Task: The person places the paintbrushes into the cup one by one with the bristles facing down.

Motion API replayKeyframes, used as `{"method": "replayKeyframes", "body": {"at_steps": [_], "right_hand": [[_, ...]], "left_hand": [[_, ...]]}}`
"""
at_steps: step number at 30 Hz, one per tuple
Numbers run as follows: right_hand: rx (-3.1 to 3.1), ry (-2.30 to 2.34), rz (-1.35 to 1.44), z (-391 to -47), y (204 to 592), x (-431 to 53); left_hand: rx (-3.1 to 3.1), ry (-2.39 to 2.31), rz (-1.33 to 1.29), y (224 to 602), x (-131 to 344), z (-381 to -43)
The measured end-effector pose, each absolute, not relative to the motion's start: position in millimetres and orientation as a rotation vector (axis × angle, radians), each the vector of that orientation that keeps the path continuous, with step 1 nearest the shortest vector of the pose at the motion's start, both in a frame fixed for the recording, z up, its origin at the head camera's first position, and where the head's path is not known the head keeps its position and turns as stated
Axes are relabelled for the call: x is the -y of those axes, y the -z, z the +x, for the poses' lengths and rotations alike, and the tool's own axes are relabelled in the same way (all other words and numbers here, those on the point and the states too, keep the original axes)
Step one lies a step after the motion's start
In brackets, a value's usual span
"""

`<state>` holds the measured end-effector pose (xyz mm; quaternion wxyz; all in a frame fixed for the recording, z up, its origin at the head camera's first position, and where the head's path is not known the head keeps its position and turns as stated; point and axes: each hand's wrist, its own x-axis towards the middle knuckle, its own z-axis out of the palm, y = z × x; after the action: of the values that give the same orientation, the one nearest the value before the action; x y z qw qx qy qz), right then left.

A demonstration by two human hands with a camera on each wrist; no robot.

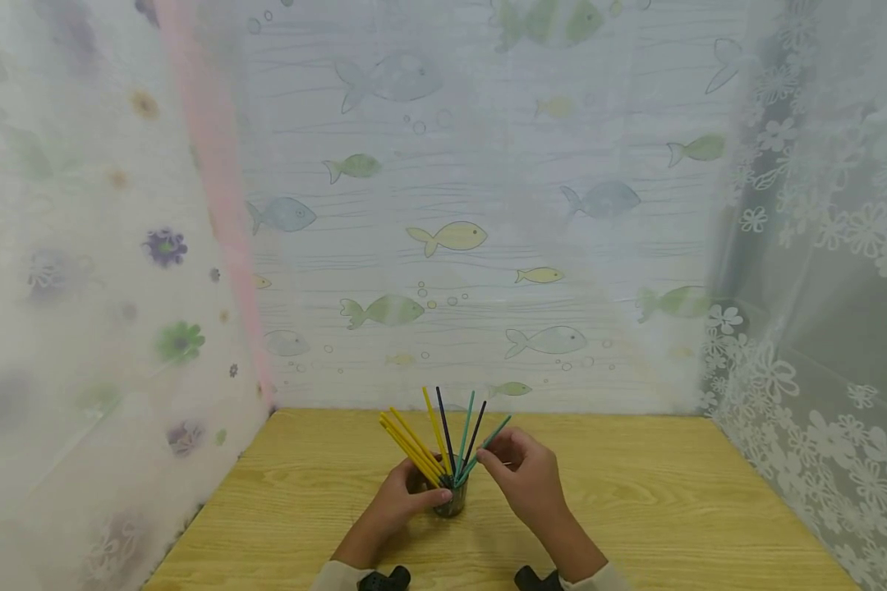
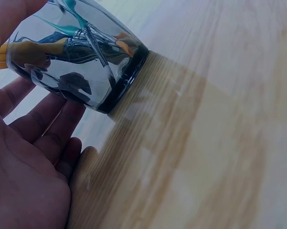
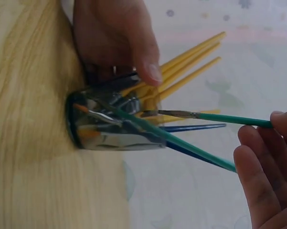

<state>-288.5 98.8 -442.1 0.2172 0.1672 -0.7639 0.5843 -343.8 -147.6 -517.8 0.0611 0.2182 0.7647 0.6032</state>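
Observation:
A clear glass stands upright on the table with several paintbrushes in it, bristles down. My left hand grips the glass near its rim, thumb on the near side and fingers around the other. Yellow brushes lean left, dark blue brushes rise in the middle, and a green brush leans right. My right hand pinches another green paintbrush by the handle, between thumb and fingers. In the right wrist view, that brush's bristle end is at the mouth of the glass.
The wood-grain table spreads around the glass. Behind it hangs a fish-print curtain, with a flower-print curtain on the left and a sheer floral curtain on the right.

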Motion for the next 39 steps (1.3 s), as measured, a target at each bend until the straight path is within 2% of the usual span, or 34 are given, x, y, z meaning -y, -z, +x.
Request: {"method": "replayKeyframes", "body": {"at_steps": [22,39], "right_hand": [[2.380,-1.476,0.600,-296.4,473.3,-87.0],[2.418,-1.404,0.644,-295.8,474.6,-88.9]], "left_hand": [[-2.322,-1.821,0.629,519.6,148.6,-345.1],[-2.347,-1.798,0.643,518.1,147.1,-344.9]]}}
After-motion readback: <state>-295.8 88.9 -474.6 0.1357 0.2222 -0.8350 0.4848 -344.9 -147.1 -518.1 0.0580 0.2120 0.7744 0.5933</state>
